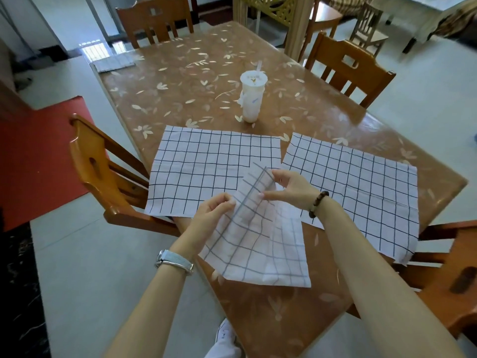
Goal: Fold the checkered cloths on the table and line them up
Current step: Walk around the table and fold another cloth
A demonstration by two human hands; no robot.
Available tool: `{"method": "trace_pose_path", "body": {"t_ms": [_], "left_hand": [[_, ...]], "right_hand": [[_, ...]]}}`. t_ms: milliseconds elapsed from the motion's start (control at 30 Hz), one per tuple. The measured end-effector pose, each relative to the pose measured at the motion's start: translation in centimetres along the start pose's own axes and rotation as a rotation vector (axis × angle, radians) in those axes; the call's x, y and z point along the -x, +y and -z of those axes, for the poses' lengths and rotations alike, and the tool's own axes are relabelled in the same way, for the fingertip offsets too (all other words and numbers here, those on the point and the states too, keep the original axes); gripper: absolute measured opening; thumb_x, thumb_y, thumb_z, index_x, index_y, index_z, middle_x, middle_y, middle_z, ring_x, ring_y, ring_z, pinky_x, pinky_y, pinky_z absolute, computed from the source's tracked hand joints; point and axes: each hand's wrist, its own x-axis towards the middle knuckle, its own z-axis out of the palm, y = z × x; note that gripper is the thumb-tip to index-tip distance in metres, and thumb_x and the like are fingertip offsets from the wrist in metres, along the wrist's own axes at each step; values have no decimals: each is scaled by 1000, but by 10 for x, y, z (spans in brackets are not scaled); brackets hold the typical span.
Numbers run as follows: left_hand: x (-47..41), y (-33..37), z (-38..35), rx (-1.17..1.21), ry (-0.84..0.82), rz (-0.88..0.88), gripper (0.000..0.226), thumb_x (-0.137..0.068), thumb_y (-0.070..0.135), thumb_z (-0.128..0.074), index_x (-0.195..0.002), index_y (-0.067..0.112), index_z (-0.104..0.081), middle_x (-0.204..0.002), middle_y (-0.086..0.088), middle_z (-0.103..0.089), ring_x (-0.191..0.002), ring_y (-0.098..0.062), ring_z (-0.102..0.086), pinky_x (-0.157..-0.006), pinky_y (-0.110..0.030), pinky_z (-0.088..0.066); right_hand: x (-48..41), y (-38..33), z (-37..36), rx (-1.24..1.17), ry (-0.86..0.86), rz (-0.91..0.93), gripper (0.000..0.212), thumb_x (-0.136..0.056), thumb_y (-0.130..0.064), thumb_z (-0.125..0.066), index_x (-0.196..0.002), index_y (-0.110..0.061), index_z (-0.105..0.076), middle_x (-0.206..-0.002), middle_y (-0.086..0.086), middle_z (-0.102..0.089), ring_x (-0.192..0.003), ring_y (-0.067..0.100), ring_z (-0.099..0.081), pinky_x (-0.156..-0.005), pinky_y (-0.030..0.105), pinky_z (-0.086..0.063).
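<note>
Three white cloths with dark grid lines are near the table's front corner. One cloth [206, 169] lies flat on the left, another flat cloth [361, 187] lies on the right and hangs over the table edge. I hold the third cloth [260, 241] lifted above the table between them, doubled over at its upper edge. My left hand [214, 210] pinches that edge on the left. My right hand [289, 188] pinches the same edge higher up on the right. The cloth's lower part hangs down toward me.
A white lidded cup with a straw [251, 98] stands on the brown leaf-patterned table [185, 78] behind the cloths. A folded checkered cloth [114, 62] sits at the far left corner. Wooden chairs [103, 171] stand around the table on all sides.
</note>
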Motion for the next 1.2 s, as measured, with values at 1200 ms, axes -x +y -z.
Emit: {"method": "trace_pose_path", "body": {"t_ms": [1200], "left_hand": [[11, 28, 8, 103, 398, -122, 6, -87, 17, -67, -86, 17, -61, -81, -3, -75, -77, -15, -72, -64, -26, -59]], "right_hand": [[71, 12, 3, -355, 569, 23, 10, -85, -7, -68, -90, -16, -70, -79, -11, -74, -81, 5, -69, -71, 17, -54]]}}
